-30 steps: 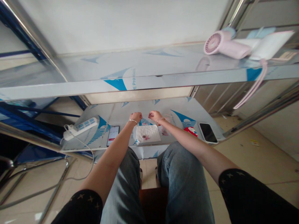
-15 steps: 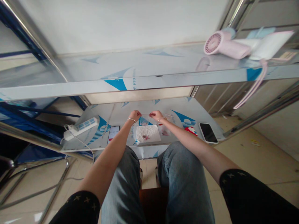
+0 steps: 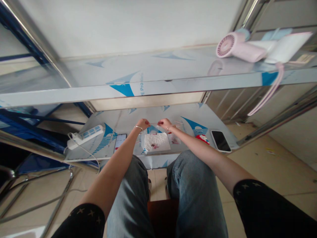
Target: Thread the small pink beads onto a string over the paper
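My left hand (image 3: 143,124) and my right hand (image 3: 164,124) are both pinched shut over the lower metal shelf (image 3: 128,120). A thin clear strand stretches between them; I cannot make out what it is. Just below the hands lies a white tissue (image 3: 156,142) with small red bits on it. A small clear bag (image 3: 174,139) lies to the right of the tissue. A bracelet shows on my left wrist.
A white power strip (image 3: 85,135) lies at the shelf's left, a phone with a lit screen (image 3: 119,141) next to it. A dark phone (image 3: 220,140) and a red-and-white sticker (image 3: 201,138) sit at the right. A pink hair dryer (image 3: 241,48) rests on the upper shelf.
My hands drew a little apart half a second ago, then lowered slightly. The rest is unmoved.
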The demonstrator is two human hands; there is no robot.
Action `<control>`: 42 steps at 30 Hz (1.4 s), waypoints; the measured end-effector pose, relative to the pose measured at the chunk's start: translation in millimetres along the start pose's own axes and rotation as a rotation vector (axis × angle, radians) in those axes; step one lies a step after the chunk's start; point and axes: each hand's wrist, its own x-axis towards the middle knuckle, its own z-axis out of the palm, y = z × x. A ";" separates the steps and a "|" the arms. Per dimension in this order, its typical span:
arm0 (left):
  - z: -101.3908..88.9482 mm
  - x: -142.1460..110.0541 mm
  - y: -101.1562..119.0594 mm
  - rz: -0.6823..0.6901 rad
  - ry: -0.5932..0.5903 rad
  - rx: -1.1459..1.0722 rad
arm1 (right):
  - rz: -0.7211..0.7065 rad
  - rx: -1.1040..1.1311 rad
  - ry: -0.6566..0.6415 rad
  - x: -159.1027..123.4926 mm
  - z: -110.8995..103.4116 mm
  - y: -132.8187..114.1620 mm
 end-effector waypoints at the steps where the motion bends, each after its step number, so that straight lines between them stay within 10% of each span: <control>1: 1.3 0.5 -0.8 0.010 -0.012 -0.005 | 0.020 0.002 -0.017 -1.1 -0.1 -1.2; 42: 12.1 4.1 10.0 0.155 -0.147 0.232 | -0.001 0.020 -0.167 -6.9 2.5 -11.1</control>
